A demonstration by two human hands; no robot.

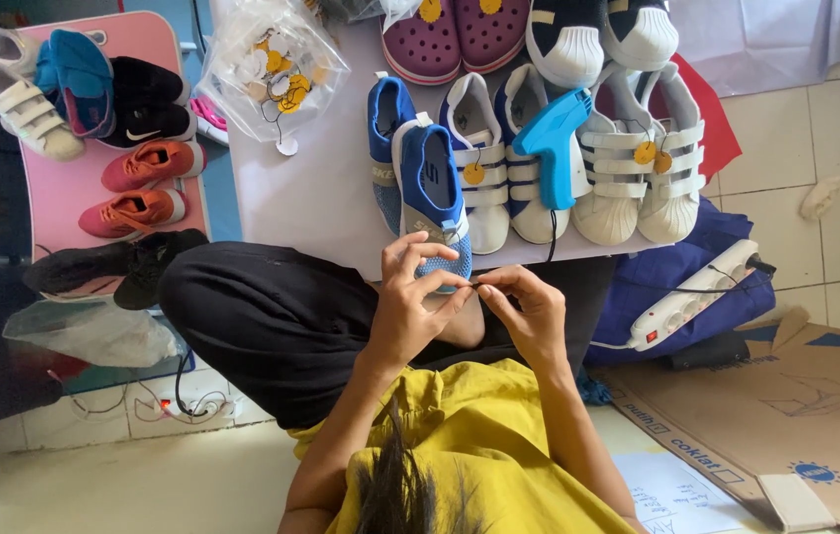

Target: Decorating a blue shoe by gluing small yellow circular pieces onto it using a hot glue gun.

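Two hands meet just below the near edge of the low white table (311,198), over your lap. Your left hand (410,307) has thumb & forefinger pinched on sth very thin and dark, a pin or bit of thread (476,286) — too small to tell which; other fingers fan up toward the blue slip-on shoe (432,193), whose toe hangs over the table edge right above your fingertips. Your right hand (531,314) pinches the other end of the same thin piece, fingers curled in, so both hands grip it between them.

On the table, just right of the blue shoe: a white strap shoe w/ a yellow round tag (474,173), then a blue tagging gun (551,138) lying across more white strap shoes. At the table's far left corner sits a clear bag of yellow & white tags (272,64). Left of the table, a pink board (54,198) carries orange, black & white shoes. Right of the table, on the floor, a white power strip (697,295) rests on blue cloth, near flat cardboard (796,415).
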